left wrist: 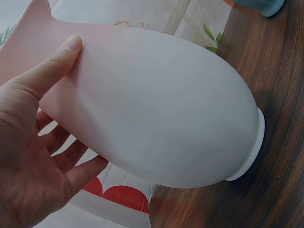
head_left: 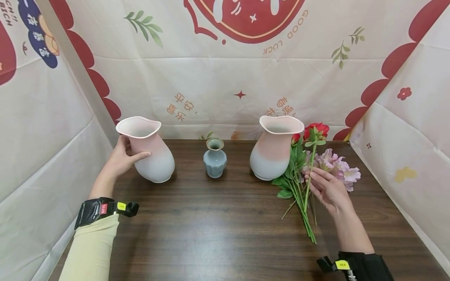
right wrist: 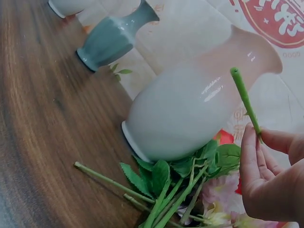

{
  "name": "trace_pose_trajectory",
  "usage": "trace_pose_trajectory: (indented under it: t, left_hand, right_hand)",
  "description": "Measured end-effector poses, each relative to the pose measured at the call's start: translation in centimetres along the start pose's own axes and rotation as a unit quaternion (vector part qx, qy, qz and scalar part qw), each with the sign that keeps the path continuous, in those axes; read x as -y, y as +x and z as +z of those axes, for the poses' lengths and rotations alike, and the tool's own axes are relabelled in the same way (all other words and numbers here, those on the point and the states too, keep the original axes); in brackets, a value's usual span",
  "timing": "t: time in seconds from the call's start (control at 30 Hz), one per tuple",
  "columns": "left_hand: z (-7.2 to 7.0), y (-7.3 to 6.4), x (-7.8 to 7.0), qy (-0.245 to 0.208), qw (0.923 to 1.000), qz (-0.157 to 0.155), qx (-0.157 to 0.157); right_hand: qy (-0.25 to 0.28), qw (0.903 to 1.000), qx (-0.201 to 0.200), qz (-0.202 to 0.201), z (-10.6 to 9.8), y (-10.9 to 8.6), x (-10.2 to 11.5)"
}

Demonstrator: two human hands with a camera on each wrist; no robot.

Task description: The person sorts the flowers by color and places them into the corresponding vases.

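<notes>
My left hand (head_left: pixel 121 158) grips the neck of the left pink-and-white vase (head_left: pixel 154 158), thumb across the front and fingers round the side. In the left wrist view that vase (left wrist: pixel 166 104) fills most of the picture, its foot close to the tabletop. With thumb and fingertips my right hand (head_left: pixel 330 189) pinches the green stem of a red rose (head_left: pixel 316 132), bloom upward. The cut end of this rose stem (right wrist: pixel 244 97) points out of the fingers in the right wrist view. Beneath it lie more green stems (head_left: pixel 300 203) and pale purple flowers (head_left: pixel 339 166).
A second pink-and-white vase (head_left: pixel 270 152) stands just left of the flowers. Between the two large vases is a small blue-grey vase (head_left: pixel 215 160). Printed white cloth (head_left: pixel 218 82) walls the brown wooden table (head_left: pixel 211 226) at the back and both sides.
</notes>
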State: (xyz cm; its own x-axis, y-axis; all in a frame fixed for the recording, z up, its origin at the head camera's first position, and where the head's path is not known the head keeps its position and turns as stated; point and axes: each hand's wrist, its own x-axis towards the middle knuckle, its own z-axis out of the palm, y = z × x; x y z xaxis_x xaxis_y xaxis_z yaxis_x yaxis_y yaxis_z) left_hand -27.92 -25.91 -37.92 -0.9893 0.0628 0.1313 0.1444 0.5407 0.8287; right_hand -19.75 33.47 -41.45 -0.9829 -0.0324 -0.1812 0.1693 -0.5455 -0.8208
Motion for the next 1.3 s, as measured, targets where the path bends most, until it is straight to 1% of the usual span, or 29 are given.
trace_pose_trajectory:
  t: [0.17, 0.4, 0.57, 0.7, 0.87, 1.0, 1.1, 1.3]
  left_hand:
    - [0.1, 0.0, 0.2, 0.004, 1.0000, -0.001, 0.000]
    - [0.1, 0.0, 0.3, 0.006, 1.0000, -0.004, 0.003]
    - [0.0, -0.1, 0.1, 0.005, 1.0000, -0.001, 0.004]
    - [0.0, -0.1, 0.0, 0.003, 1.0000, 0.000, 0.005]
    - [-0.1, -0.2, -0.1, 0.008, 0.9999, -0.013, 0.007]
    - [-0.3, -0.1, -0.2, 0.010, 0.9997, -0.021, 0.010]
    - [-0.4, 0.0, -0.2, 0.009, 0.9997, -0.021, 0.011]
    - [-0.5, 0.3, -0.2, 0.009, 0.9996, -0.023, 0.015]
  right_hand:
    - [0.001, 0.9994, 0.012, -0.031, 0.4, -0.1, -0.1]
    - [0.013, 0.9962, 0.013, -0.085, 1.2, -0.4, -0.3]
    - [0.028, 0.9886, 0.024, -0.146, 1.8, -0.5, -0.3]
    - [0.050, 0.9818, 0.033, -0.180, 2.3, -0.6, -0.3]
    - [0.049, 0.9785, 0.026, -0.199, 3.1, -0.9, -0.1]
    - [0.036, 0.9778, 0.010, -0.206, 4.0, -1.1, 0.1]
    - [0.029, 0.9763, -0.002, -0.215, 4.6, -1.2, 0.2]
    - [0.025, 0.9726, -0.013, -0.231, 5.7, -1.3, 0.1]
